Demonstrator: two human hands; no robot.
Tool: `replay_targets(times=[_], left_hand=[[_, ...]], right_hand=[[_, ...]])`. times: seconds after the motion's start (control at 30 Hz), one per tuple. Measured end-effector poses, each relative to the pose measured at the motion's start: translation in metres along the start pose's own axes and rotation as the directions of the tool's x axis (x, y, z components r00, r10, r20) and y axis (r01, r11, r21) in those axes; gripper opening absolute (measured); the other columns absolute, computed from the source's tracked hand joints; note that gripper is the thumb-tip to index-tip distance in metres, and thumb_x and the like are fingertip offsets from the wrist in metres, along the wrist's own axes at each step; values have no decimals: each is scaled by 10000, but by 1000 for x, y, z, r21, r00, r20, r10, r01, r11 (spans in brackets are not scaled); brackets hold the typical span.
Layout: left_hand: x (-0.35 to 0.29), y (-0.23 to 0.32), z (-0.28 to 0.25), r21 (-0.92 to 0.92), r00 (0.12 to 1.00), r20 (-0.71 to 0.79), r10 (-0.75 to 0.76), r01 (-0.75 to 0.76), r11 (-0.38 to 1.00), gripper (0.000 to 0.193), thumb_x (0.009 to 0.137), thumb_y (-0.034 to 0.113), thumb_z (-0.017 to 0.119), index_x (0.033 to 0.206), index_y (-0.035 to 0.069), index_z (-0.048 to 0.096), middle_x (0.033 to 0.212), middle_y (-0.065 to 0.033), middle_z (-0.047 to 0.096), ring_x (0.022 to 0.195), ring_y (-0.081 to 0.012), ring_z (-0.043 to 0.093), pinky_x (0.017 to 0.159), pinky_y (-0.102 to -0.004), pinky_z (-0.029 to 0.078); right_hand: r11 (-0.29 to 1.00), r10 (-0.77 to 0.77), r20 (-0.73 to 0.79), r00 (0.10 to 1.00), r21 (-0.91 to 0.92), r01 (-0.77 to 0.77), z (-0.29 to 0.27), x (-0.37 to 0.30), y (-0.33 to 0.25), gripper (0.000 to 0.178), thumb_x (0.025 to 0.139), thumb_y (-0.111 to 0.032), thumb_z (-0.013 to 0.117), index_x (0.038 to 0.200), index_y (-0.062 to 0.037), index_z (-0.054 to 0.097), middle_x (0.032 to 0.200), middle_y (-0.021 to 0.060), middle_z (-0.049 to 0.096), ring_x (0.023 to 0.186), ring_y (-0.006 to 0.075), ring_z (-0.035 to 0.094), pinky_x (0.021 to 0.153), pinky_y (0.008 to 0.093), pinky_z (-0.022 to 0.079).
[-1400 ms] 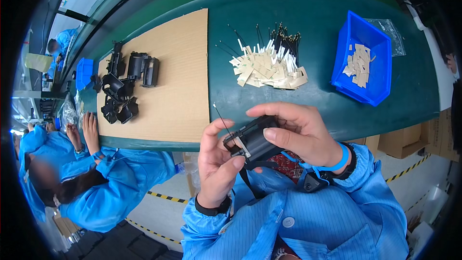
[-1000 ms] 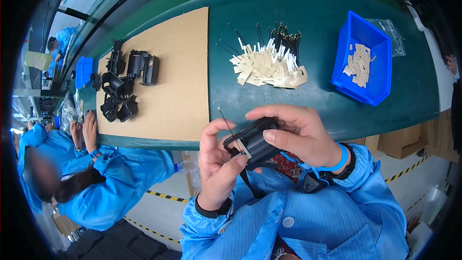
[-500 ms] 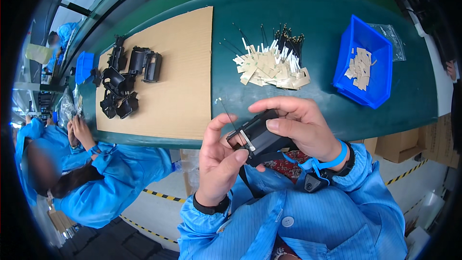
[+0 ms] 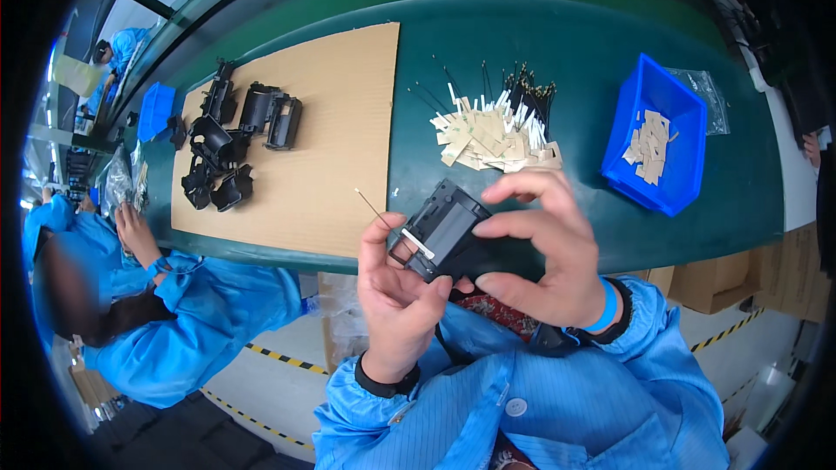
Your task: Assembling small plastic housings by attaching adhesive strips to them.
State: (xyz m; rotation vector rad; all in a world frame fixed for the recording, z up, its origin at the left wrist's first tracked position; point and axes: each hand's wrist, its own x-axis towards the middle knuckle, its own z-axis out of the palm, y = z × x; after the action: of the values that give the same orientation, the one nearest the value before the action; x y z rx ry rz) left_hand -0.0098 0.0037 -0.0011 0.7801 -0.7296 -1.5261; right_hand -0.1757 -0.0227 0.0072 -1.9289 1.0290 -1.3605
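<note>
My left hand (image 4: 396,287) grips a black plastic housing (image 4: 451,224) by its lower left end, thumb in front and fingers behind. A white strip (image 4: 418,243) lies across the housing near that end. From it a thin dark wire (image 4: 373,204) with a small metal tip sticks out to the upper left, past my index finger. My right hand (image 4: 549,239) is at the housing's right side with thumb and fingers apart. Its fingertips are close to the housing's edge; whether they touch it I cannot tell.
Beyond my hands lies a pile of white-and-beige adhesive pieces with black wires (image 4: 501,130). A blue bin (image 4: 614,157) with beige scraps stands right, beside a clear bag (image 4: 697,91). Several black housings (image 4: 218,139) rest on a cardboard sheet (image 4: 340,139). A co-worker's sleeve (image 4: 200,322) is at left.
The housing has turned more upright and its inner face shows more. My right thumb and fingers have come off its face and spread. The blue cord near my right wrist shows less.
</note>
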Motion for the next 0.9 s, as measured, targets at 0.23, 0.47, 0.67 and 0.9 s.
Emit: replay_targets(times=[0.23,0.47,0.67,0.9], left_hand=[[1,-5,-2,-26,1000,11,2,-2,1000,668,685,-92,606,1252,25,271,1143,-166,479,1026,-222,534,837,-307,474],[-1,-5,-4,-206,997,51,66,-54,977,727,716,55,656,1297,28,220,1170,-198,464,991,-270,557,805,-341,503],[-5,-1,-7,-97,996,-7,89,-89,991,689,717,9,678,1268,22,264,1159,-133,445,1067,-207,478,914,-326,400],[-3,-6,-12,33,951,20,308,-308,951,639,734,-11,663,1238,40,274,1138,-129,449,1042,-191,485,910,-334,401]], right_hand=[[994,-78,-76,994,-85,71,13,-3,2,236,582,-98,723,802,-81,637,989,77,541,891,255,472,765,363,393],[873,-356,-29,934,-368,321,20,-6,-9,260,491,-111,681,748,-113,641,855,-7,545,764,209,453,662,342,358],[986,-157,-56,986,-65,154,18,2,-9,223,563,-70,696,778,-91,642,816,16,537,754,217,458,639,323,372],[992,71,34,997,102,-74,21,10,-17,163,645,-67,693,793,-72,626,778,28,529,733,200,453,627,304,373]])
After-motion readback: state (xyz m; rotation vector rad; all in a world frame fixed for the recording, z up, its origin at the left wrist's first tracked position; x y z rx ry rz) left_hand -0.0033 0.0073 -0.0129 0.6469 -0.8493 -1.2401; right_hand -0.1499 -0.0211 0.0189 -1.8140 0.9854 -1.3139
